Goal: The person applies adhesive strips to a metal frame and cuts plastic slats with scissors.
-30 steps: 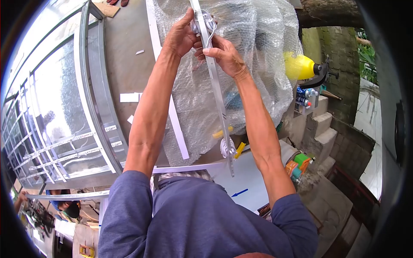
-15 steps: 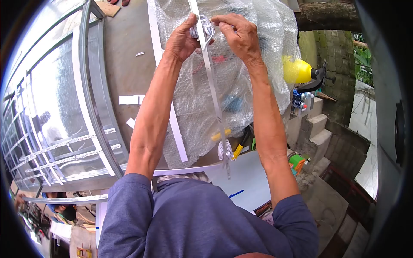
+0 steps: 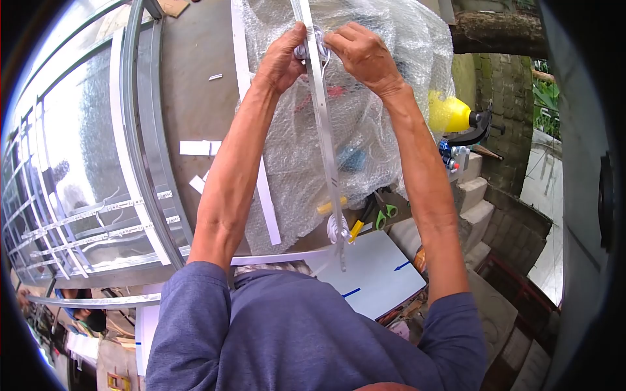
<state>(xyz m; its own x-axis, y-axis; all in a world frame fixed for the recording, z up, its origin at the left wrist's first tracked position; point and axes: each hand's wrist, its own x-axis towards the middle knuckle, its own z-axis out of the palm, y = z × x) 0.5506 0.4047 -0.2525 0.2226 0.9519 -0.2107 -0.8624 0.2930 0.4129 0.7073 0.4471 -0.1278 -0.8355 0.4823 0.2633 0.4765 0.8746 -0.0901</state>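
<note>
A long narrow metal strip (image 3: 324, 124) runs from the top edge down over bubble wrap (image 3: 280, 176). My left hand (image 3: 284, 60) is closed around the strip near its upper part, thumb on its left edge. A coil of white cord (image 3: 319, 44) lies against the strip between my hands. My right hand (image 3: 362, 53) pinches at the right side of this coil, its fingers bent together, seemingly on the cord. Another white cord bundle (image 3: 337, 229) is at the strip's lower end, beside a yellow-handled tool (image 3: 356, 229).
Metal frames with glossy panels (image 3: 78, 143) stand at the left. Green-handled scissors (image 3: 386, 212) lie near the wrap's lower edge. A yellow bottle (image 3: 454, 115) is at the right, above concrete steps (image 3: 476, 215). A person (image 3: 91, 316) is partly visible at lower left.
My right forearm has swung a little to the right, uncovering the green scissors and more of the white board. Both hands stay at the cord coil.
</note>
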